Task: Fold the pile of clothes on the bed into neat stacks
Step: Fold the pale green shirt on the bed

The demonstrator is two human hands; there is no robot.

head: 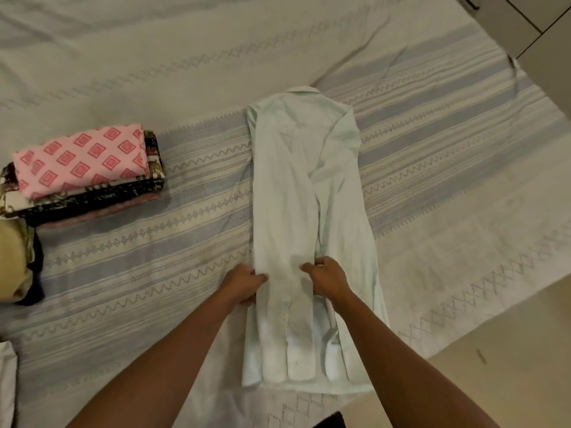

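Here you are over the pale shirt (309, 211), laid lengthwise on the striped bed cover (448, 149), collar at the far end, cuffs side by side at the hem nearest you. Both sides are turned in to make a long narrow panel, so the lengthwise fold looks done. Your left hand (245, 284) has its fingers curled round the panel's left edge, thumb on top. Your right hand (327, 281) sits just across from it, fingers bent onto the sleeve fabric near the middle, seemingly pinching it (how much cloth is caught underneath, I can't tell). My read: you're setting the crease line for the cross fold. Next you'd want to bring hem toward collar, keeping those cuffs tucked flat so they don't slide out. After that it belongs on the folded stack (86, 171), pink diamond print on top, well off to your left, with a loose heap (18, 261) near it waiting.
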